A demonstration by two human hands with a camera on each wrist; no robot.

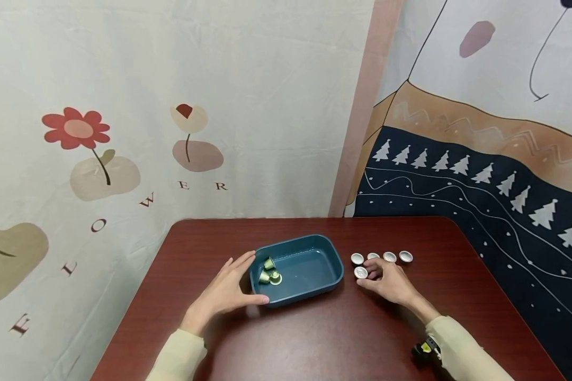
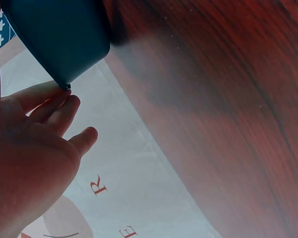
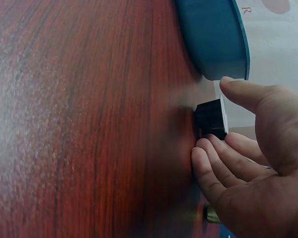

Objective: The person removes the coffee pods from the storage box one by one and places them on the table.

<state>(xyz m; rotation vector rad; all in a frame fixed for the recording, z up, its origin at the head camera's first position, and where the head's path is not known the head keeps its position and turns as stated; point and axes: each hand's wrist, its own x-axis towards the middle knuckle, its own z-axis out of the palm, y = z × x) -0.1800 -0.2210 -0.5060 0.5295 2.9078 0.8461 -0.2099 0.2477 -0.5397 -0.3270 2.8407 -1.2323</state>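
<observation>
- Pale cloth [image 1: 276, 69] hangs along the left and back, printed with flowers and letters spelling FLOWER.
- Reddish-brown tabletop [image 1: 286, 344] below it, glossy, with dark grain showing in both wrist views.
- Next, a pale yellow left sleeve [image 1: 177, 357], leading to the left hand [image 1: 225, 290]. Its thumb and fingers are spread well apart across the left end of the tray, the thumb by the near corner, the fingertips at the rim farther back.
- Three green capsules [image 1: 264, 277] sit close together inside the tray, at its left end.
- Blue-green tray [image 1: 310, 269], rectangular with rounded corners, set slightly askew; the rest of its floor is bare.
- Just right of the tray, a silver-topped capsule [image 1: 360, 272] stands lid up on the tabletop, its side dark from the right wrist.
- Behind it, four more silver-topped capsules [image 1: 405, 256] make a row, one partly covered by fingers.
- Right hand [image 1: 392, 281] around the nearer capsule: thumb and fingers apart, thumb clear of it; whether the fingertips touch it, I cannot tell.
- Farther right, a black device at the wrist [image 1: 424, 350], the right sleeve [image 1: 464, 349], and dark blue cloth [image 1: 476, 211] with white trees.
</observation>
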